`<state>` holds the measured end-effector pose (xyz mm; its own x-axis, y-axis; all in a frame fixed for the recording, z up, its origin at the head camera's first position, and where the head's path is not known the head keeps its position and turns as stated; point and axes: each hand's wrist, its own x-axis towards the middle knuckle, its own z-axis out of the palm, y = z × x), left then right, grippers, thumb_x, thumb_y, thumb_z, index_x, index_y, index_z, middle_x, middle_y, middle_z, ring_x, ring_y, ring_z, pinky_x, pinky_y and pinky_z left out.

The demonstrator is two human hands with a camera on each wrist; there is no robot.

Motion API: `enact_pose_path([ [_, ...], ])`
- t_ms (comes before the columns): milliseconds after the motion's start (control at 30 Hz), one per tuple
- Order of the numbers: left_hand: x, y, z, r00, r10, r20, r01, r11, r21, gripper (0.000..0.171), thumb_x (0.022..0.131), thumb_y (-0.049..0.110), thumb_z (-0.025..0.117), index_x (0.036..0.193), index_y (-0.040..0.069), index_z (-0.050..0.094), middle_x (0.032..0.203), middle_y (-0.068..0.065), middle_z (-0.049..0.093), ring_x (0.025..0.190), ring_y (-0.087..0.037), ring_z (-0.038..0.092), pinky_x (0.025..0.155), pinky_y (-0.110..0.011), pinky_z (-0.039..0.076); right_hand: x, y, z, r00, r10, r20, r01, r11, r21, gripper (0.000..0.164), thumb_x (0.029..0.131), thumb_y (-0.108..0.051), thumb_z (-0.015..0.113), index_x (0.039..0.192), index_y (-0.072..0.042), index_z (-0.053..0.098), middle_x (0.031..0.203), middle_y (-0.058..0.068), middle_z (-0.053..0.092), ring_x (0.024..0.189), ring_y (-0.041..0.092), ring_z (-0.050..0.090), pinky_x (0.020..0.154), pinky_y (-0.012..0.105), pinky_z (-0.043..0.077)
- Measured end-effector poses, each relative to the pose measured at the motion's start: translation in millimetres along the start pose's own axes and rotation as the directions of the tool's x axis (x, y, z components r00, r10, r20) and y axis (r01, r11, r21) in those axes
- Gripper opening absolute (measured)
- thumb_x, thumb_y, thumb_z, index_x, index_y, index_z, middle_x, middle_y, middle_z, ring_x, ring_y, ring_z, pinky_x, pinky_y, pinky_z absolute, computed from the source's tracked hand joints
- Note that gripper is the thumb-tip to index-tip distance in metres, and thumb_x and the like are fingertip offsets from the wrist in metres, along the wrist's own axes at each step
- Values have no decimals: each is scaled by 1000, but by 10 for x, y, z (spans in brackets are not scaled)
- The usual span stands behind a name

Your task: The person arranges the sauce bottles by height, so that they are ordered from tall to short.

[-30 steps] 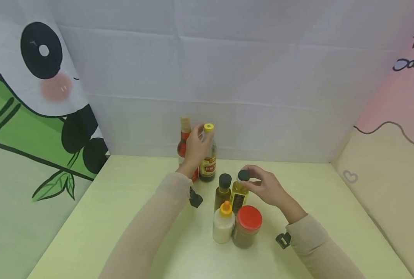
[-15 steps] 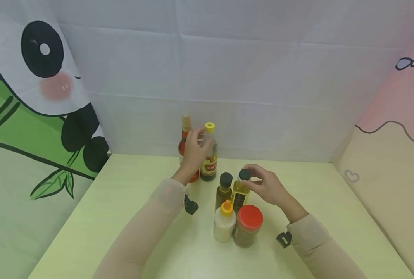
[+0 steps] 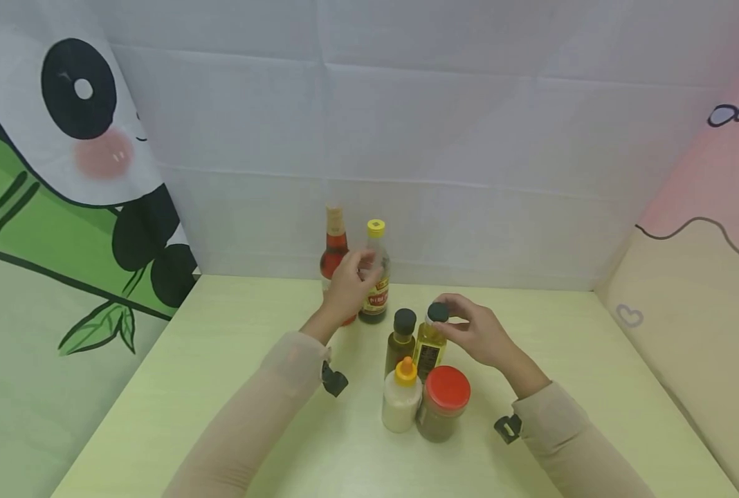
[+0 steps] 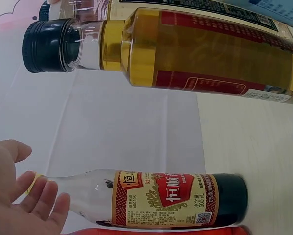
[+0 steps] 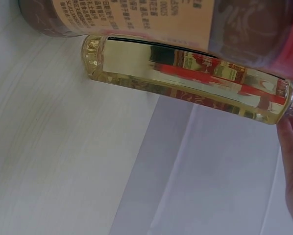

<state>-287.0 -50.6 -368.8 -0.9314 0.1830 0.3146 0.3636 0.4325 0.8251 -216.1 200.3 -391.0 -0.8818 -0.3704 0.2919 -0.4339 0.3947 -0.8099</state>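
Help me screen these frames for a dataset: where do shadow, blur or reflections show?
Head: soft light, a faint shadow on the table, the left hand slightly blurred; left wrist: large print on the yellow-capped Hengshun bottle is crisp; right wrist: dim, mirror-like reflections across the green-capped bottle of yellow liquid.

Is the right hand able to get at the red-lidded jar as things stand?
Probably yes: nothing covers the red-lidded jar from above, and the right hand is close by. But it pinches the dark cap on the bottle of yellow liquid, so it would likely let go first.
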Motion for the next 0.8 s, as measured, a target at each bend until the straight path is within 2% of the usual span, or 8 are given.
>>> enact_pose_path([
  [233,-40,-33,-25,990,-41,135,37,999,30,37,96,16,62,128,-2,55,117,-12,58,104,-26,58,90,-39,49,-3,0,0,1000,6,1,-6,1000,-5,36,91,-8,69,124,0,56,112,13,64,106,32,62,86,35,54],
  [400,-93,11,-55,985,-46,165,39,998,48,38,96,20,63,128,0,56,119,-12,59,105,-26,59,89,-40,50,-10,-19,-2,1000,13,2,-13,1000,4,36,91,-8,69,124,0,56,112,13,64,106,33,62,86,36,54],
  [533,-119,30,-73,980,-32,194,20,998,64,35,96,17,64,126,-1,57,118,-12,60,106,-26,59,90,-39,50,-15,-28,-4,1000,14,2,-14,1000,0,36,91,-8,69,124,-1,56,112,13,64,107,32,62,86,36,54],
  [800,-175,57,-113,962,-52,267,26,994,102,34,97,19,63,125,-1,59,115,-10,63,105,-24,58,87,-37,51,-14,-38,-2,1000,2,0,-2,1000,2,35,91,-8,69,123,-1,56,112,13,64,107,32,62,85,35,54],
])
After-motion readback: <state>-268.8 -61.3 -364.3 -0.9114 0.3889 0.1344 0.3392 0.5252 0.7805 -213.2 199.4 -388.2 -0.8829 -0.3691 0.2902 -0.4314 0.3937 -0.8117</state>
